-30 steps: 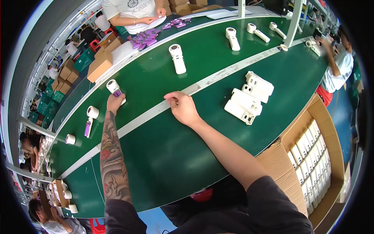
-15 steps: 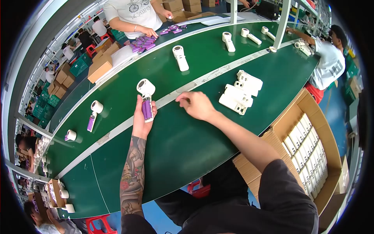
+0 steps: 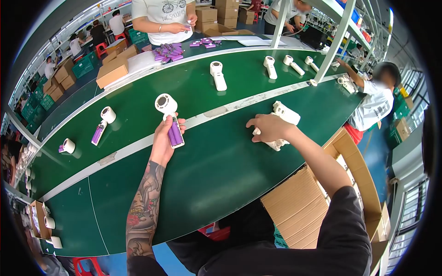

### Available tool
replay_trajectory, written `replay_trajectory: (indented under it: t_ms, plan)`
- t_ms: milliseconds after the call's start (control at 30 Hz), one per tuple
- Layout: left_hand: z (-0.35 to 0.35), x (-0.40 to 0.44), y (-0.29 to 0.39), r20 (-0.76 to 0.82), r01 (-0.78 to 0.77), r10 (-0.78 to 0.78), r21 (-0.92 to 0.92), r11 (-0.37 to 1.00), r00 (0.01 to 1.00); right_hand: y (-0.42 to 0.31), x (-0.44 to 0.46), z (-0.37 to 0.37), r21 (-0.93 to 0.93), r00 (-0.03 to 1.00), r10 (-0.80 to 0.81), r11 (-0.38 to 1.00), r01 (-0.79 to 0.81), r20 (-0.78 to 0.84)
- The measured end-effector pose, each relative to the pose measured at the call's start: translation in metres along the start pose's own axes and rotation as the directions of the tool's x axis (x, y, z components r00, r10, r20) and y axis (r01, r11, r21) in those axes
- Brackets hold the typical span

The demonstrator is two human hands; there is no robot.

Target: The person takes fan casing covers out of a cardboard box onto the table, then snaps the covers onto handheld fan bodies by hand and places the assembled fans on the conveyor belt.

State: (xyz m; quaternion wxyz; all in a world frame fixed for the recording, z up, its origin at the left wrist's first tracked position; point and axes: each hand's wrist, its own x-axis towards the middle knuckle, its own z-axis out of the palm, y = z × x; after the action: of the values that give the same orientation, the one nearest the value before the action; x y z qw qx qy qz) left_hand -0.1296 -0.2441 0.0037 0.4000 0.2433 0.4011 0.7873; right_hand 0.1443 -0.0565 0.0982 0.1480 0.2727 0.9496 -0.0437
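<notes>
A white device with a round head and purple cells showing in its handle rests in my left hand, fingers wrapped round the handle. My right hand is over the pile of white casings at the right of the green table, its fingers curled down onto the near casings. Whether it grips one is hard to see, as the hand covers them. Left of my left hand, another white device with purple cells lies on the far green strip. Beyond it on the left is one more.
Closed white devices lie along the far strip. Purple cells are heaped before a co-worker across the table. Another person sits at the right. A cardboard box stands at the near right. Metal posts rise behind.
My left hand has picked up the device from the far strip and brought it nearer. My right hand has moved right, onto the white casings. The view has shifted.
</notes>
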Motion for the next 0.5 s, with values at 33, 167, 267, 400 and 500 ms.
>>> replay_trajectory:
  t_ms: [33,167,267,400,500]
  plan:
    - [-0.003,0.001,0.001,-0.003,-0.005,0.005,-0.001,1.000,1.000,-0.003,0.004,-0.006,0.045,0.998,-0.057,0.997,0.059,-0.028]
    - [-0.019,0.009,-0.003,0.038,0.092,-0.088,-0.094,0.991,0.995,-0.029,0.025,-0.047,0.514,0.997,-0.071,0.856,0.052,0.017]
    - [-0.016,0.006,0.000,0.014,0.070,-0.069,-0.077,0.995,0.998,-0.042,0.053,-0.037,0.790,0.996,-0.070,0.607,0.091,-0.060]
    - [-0.006,0.001,-0.002,-0.090,-0.024,0.022,-0.024,0.999,0.996,-0.094,0.096,-0.003,0.966,0.983,-0.040,0.186,0.182,-0.178]
    - [-0.006,0.002,0.000,-0.069,-0.025,0.014,-0.172,0.985,0.997,-0.131,0.102,0.023,0.915,0.904,0.182,-0.043,0.401,-0.388]
